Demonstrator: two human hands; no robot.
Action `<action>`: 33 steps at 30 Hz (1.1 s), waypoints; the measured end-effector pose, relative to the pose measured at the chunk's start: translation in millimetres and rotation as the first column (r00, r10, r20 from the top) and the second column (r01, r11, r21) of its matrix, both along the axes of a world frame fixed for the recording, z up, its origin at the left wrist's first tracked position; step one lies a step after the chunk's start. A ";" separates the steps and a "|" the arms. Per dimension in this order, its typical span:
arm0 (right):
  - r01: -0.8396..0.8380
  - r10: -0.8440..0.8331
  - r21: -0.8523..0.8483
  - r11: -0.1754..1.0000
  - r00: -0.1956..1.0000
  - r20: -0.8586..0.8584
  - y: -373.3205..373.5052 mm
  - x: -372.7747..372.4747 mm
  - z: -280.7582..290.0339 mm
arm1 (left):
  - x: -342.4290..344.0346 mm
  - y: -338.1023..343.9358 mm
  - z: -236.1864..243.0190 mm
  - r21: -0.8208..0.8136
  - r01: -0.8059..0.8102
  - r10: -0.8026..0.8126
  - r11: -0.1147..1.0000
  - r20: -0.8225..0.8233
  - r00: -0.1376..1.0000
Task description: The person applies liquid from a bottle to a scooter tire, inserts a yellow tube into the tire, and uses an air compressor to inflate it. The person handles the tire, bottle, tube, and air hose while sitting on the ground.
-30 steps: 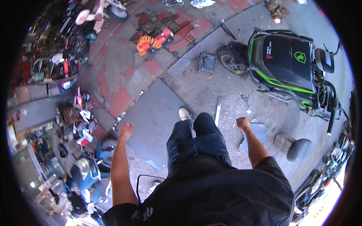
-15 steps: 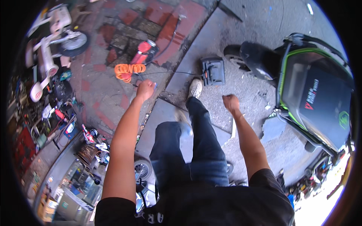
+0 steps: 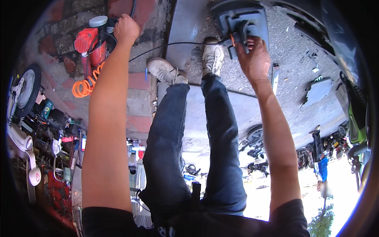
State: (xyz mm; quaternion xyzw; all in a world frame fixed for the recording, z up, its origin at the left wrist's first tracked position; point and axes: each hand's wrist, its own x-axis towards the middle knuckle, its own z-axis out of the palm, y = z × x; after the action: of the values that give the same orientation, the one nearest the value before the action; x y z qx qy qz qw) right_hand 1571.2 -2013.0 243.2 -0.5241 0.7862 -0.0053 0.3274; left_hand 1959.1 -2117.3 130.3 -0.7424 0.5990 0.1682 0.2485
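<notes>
Both hands are out at work, one thing apiece, and it looks like early going: contact made or very nearly, nothing up off the ground. The left hand (image 3: 127, 30) is right at the red compressor (image 3: 86, 39), which stands just to its left; the fingers are curled by a dark part on the near side, but whether they grip it, I cannot tell. Over on the other side, the right hand (image 3: 256, 60) has its fingers bent at the black case (image 3: 252, 25), lying directly beyond it; they look hooked around the handle, though a firm hold isn't clear from here.

Between the hands runs a thin black cable (image 3: 185, 42), from the case across toward the compressor, passing behind the left forearm. The orange hose (image 3: 83, 89) sits coiled to the left of that forearm, nearer the body. Neither thing looks lifted, and cable and hose both lie out, so by my reading the handling itself is yet to be done.
</notes>
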 end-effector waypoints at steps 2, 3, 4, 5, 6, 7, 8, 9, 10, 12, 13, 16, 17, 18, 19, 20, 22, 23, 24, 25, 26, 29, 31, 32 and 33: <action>-0.014 0.014 0.021 1.000 0.999 -0.037 -0.3 -0.7 -1.9 | -1.0 1.7 6.9 -0.013 0.021 -0.022 1.000 -0.038 0.999; -0.029 0.030 0.011 1.000 0.997 -0.069 -1.2 -0.8 -2.4 | -2.3 6.1 18.0 -0.048 0.003 -0.008 0.999 -0.105 0.994; -0.003 0.006 0.051 0.999 0.998 -0.070 -3.7 -0.8 -2.4 | -2.6 13.5 35.3 -0.082 -0.019 0.005 0.996 -0.168 0.986; 0.012 -0.002 0.109 0.994 0.996 -0.095 -6.4 -0.6 -2.4 | -1.4 18.6 55.6 -0.116 -0.039 0.012 0.992 -0.226 0.974; 0.017 -0.001 0.133 0.991 0.993 -0.120 -10.1 -0.5 -2.1 | 2.5 30.2 82.2 -0.272 -0.045 -0.055 0.961 -0.346 0.937; 0.030 -0.005 0.185 0.982 0.991 -0.132 -14.1 -0.5 -1.8 | 9.8 39.2 108.6 -0.387 -0.055 -0.112 0.921 -0.396 0.911; 0.028 0.004 0.212 0.977 0.989 -0.146 -17.9 -0.4 -1.0 | 22.6 46.2 135.5 -0.406 -0.102 -0.076 0.908 -0.400 0.913; 0.022 0.017 0.240 0.971 0.987 -0.159 -22.2 -0.3 0.4 | 39.7 51.7 160.6 -0.409 -0.174 -0.007 0.896 -0.404 0.915; 0.034 0.005 0.272 0.962 0.990 -0.142 -25.6 -0.2 2.2 | 56.7 56.5 178.4 -0.527 -0.223 -0.009 0.820 -0.402 0.916; 0.063 -0.022 0.357 0.932 0.993 -0.118 -32.6 0.2 6.5 | 105.3 54.1 202.1 -0.352 -0.386 0.307 0.853 -0.261 0.915; 0.055 -0.017 0.351 0.935 0.994 -0.109 -35.6 0.4 8.2 | 127.6 55.1 206.2 -0.360 -0.249 0.184 0.899 -0.204 0.961; 0.054 -0.022 0.376 0.925 0.996 -0.087 -40.6 0.6 8.3 | 182.9 61.6 193.1 -0.275 0.148 -0.198 0.950 -0.162 0.967; 0.064 -0.036 0.378 0.924 0.996 -0.079 -40.5 0.0 5.8 | 196.0 62.2 182.5 -0.227 0.273 -0.314 0.935 -0.169 0.934; 0.068 -0.042 0.364 0.929 0.996 -0.079 -39.4 -1.2 1.9 | 206.8 61.5 170.6 -0.144 0.007 -0.069 0.990 -0.431 0.899; 0.045 -0.019 0.343 0.938 0.997 -0.077 -38.0 -2.9 -3.4 | 214.0 61.5 158.3 0.034 -0.244 0.211 0.969 -0.622 0.754; 0.042 -0.023 0.329 0.943 0.998 -0.059 -35.2 -5.5 -9.4 | 218.3 64.6 148.5 0.261 -0.436 0.487 0.861 -0.669 0.562; 0.053 -0.044 0.251 0.967 0.998 -0.043 -29.4 -11.8 -22.9 | 227.6 55.3 134.0 0.375 -0.389 0.540 0.841 -0.604 0.586; 0.096 -0.104 0.270 0.958 0.994 0.015 -26.9 -16.4 -29.2 | 228.9 50.8 128.5 0.417 -0.374 0.561 0.828 -0.628 0.540; 0.132 -0.153 0.271 0.954 0.987 0.058 -24.7 -19.9 -35.1 | 228.3 46.5 124.7 0.473 -0.308 0.563 0.825 -0.653 0.507; 0.173 -0.216 0.282 0.944 0.968 0.130 -21.6 -24.1 -38.7 | 225.1 44.6 121.8 0.515 -0.364 0.627 0.776 -0.565 0.536; 0.182 -0.232 0.261 0.948 0.957 0.176 -22.2 -26.7 -42.5 | 222.1 38.5 121.2 0.529 -0.398 0.652 0.749 -0.485 0.582; 0.200 -0.303 0.282 0.938 0.869 0.391 -13.1 -32.3 -34.3 | 198.2 51.8 135.3 0.463 -0.387 0.592 0.797 -0.474 0.651; 0.218 -0.353 0.387 0.896 0.879 0.321 -4.2 -36.5 -16.4 | 179.3 62.4 159.4 0.423 -0.390 0.572 0.818 -0.524 0.630; 0.285 -0.406 0.345 0.894 0.841 0.358 1.9 -37.1 -4.4 | 170.5 73.9 181.0 0.401 -0.395 0.563 0.827 -0.567 0.602; 0.247 -0.366 0.402 0.881 0.896 0.250 13.0 -46.2 13.5 | 162.4 82.3 204.4 0.391 -0.386 0.550 0.835 -0.583 0.598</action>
State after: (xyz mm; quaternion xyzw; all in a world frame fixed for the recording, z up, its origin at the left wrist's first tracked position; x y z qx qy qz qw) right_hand 1525.0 -2000.1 256.7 -0.3143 0.7840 0.0019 0.5353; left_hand 2121.4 -2034.9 334.7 -0.7275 0.4064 0.5512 0.0428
